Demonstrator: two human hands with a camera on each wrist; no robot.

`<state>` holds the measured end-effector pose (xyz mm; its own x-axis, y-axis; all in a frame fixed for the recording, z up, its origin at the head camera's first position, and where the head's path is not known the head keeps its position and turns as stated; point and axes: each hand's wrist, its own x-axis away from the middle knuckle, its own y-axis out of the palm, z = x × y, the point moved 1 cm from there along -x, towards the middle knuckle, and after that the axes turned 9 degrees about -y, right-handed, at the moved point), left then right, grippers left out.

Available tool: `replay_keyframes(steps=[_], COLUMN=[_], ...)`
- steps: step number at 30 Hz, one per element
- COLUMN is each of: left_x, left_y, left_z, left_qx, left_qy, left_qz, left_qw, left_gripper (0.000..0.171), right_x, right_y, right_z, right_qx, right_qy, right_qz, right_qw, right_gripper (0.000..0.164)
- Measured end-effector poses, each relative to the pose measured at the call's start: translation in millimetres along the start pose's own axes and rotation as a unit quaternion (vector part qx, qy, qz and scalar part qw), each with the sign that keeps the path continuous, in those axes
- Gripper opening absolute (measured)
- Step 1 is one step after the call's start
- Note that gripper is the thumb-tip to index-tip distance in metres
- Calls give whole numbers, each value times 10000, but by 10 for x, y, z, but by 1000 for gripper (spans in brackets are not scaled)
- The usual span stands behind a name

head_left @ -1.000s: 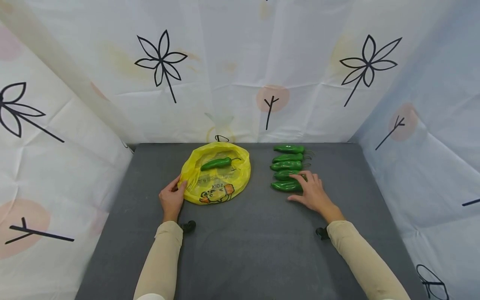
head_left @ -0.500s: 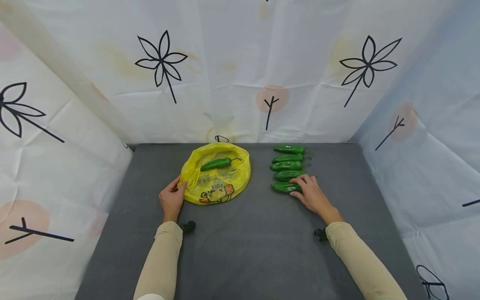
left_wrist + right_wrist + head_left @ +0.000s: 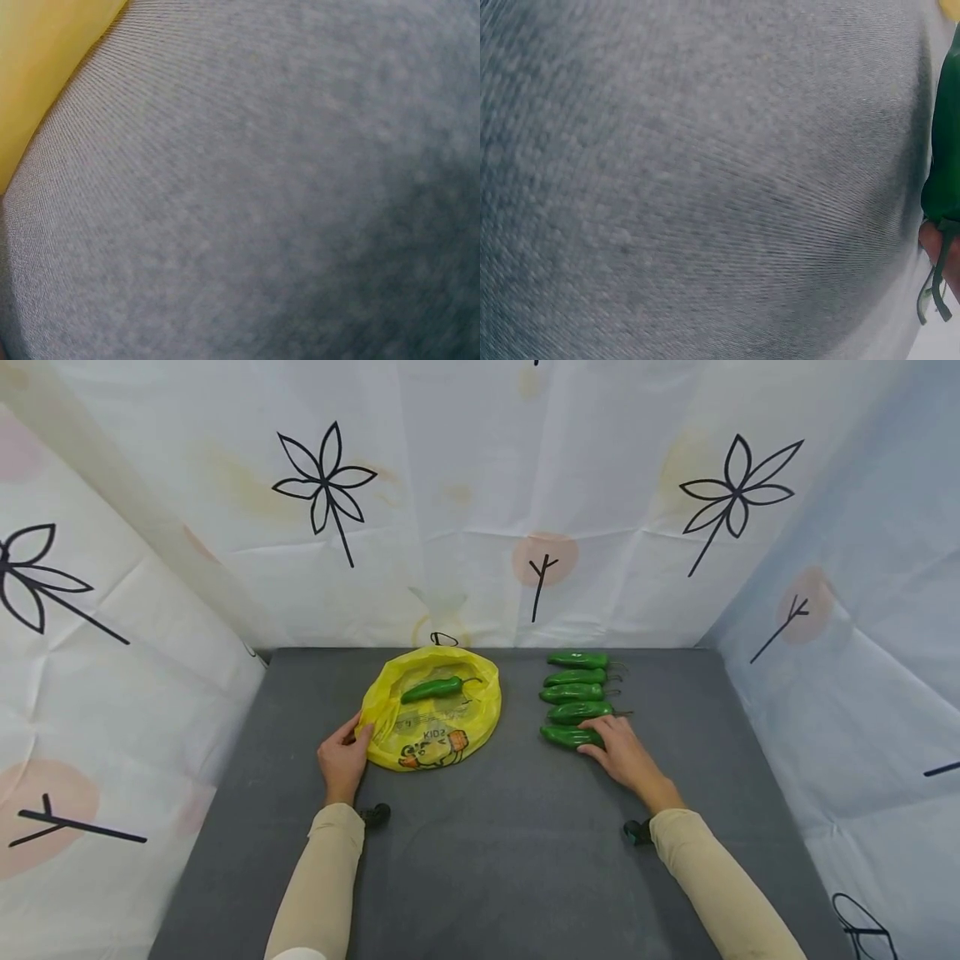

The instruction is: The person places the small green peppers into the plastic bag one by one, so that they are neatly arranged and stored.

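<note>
A yellow plastic bag (image 3: 486,718) lies on the left of the table with its mouth spread wide. Inside it is one green chili pepper (image 3: 431,690). My left hand (image 3: 343,764) pinches the bag's near left rim; the left wrist view catches only a yellow bag edge (image 3: 45,60). To the right, several green peppers (image 3: 576,693) lie in a column, stems pointing right. My right hand (image 3: 628,760) grips the nearest pepper (image 3: 564,737) at its stem end, thumb on the near side. That pepper (image 3: 946,142) and a fingertip (image 3: 932,241) show at the right wrist view's edge.
A dark grey table (image 3: 495,860) runs under everything. White patterned cloth (image 3: 480,493) walls it in at the back and both sides. A black wrist camera (image 3: 637,832) sits by the right sleeve, another camera (image 3: 377,815) by the left.
My right hand has come down slightly toward me and closed its fingers and thumb on the nearest pepper. The left hand and the bag have stayed in place.
</note>
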<state>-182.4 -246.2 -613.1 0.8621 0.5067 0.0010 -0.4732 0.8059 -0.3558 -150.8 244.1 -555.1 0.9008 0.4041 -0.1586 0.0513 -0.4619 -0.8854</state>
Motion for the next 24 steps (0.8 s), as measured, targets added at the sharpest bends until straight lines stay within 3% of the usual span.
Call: replay_keyframes(steps=[16,24], left_x=[7,13], left_y=[-34,-17], left_z=[51,42], left_qx=[434,379], left_qy=[-42,-110], left_qz=[-101,-22], left_qw=[9990,9992], left_gripper=[40,41], right_x=[-165,-300], right_y=[-205,-300], right_z=[-76,-112], right_qx=[-5,-57], right_qy=[-266,-423], right_qz=[168,258], right_qw=[9995,9988], right_gripper=[39,39])
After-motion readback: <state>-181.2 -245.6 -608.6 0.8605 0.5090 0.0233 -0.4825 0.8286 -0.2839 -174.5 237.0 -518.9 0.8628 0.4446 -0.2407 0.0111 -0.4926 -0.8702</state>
